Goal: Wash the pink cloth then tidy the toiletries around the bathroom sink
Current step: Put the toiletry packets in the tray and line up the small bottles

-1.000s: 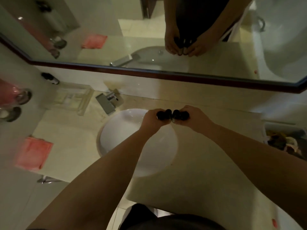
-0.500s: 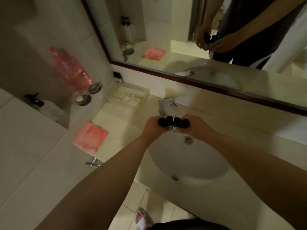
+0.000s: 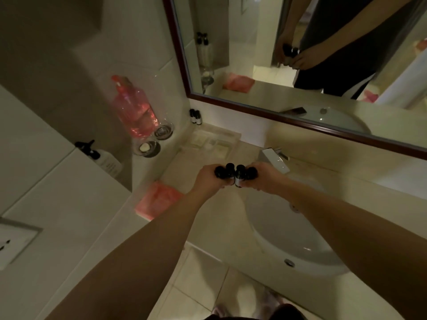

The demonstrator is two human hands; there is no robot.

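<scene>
Both my hands are held together above the counter, just left of the white sink (image 3: 298, 236). My left hand (image 3: 209, 180) grips small black-capped toiletry bottles (image 3: 223, 172), and my right hand (image 3: 263, 179) grips more of the same bottles (image 3: 245, 175). The folded pink cloth (image 3: 157, 200) lies flat on the counter's left end, below and left of my left hand. Two more small black-capped bottles (image 3: 195, 116) stand in the back corner under the mirror. A clear tray (image 3: 215, 140) of packets sits beside them.
A pink pump bottle (image 3: 136, 109) and two glass dishes (image 3: 153, 140) stand in the wall niche at left. A white pump dispenser (image 3: 104, 159) sits lower left. The chrome tap (image 3: 275, 159) is behind my right hand. The mirror (image 3: 300, 65) spans the back wall.
The view has swung left and tilted, so the niche, the cloth and the corner bottles sit nearer the centre. My hands stay together on the bottles and have drifted left off the sink.
</scene>
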